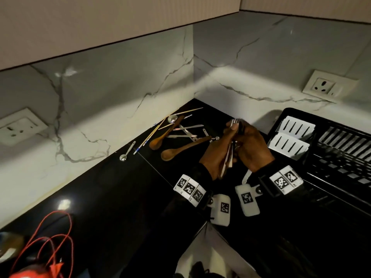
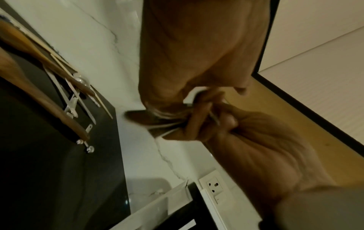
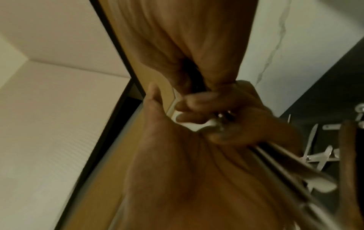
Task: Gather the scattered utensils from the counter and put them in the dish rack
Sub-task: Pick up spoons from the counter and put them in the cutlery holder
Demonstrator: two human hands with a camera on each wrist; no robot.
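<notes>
Both hands meet over the black counter (image 1: 112, 189), just left of the black dish rack (image 1: 341, 157). My left hand (image 1: 218, 151) grips a bundle of metal utensils (image 1: 230, 151) with its tips pointing up. My right hand (image 1: 253, 145) curls round the same bundle (image 2: 167, 123) from the other side; the handles (image 3: 285, 163) stick out below. In the counter's corner lie two wooden spoons (image 1: 166, 133) (image 1: 180, 150), chopsticks (image 1: 150, 135), a metal spoon (image 1: 172, 118) and flat metal pieces (image 1: 186, 130). A small measuring spoon (image 1: 126, 152) lies apart to the left.
Two white slotted cutlery holders (image 1: 295, 127) sit at the rack's near-left end. Wall sockets (image 1: 329, 85) (image 1: 18, 127) are set in the marble backsplash. A red cable (image 1: 54, 237) lies at the lower left. A cabinet (image 1: 100, 21) hangs overhead.
</notes>
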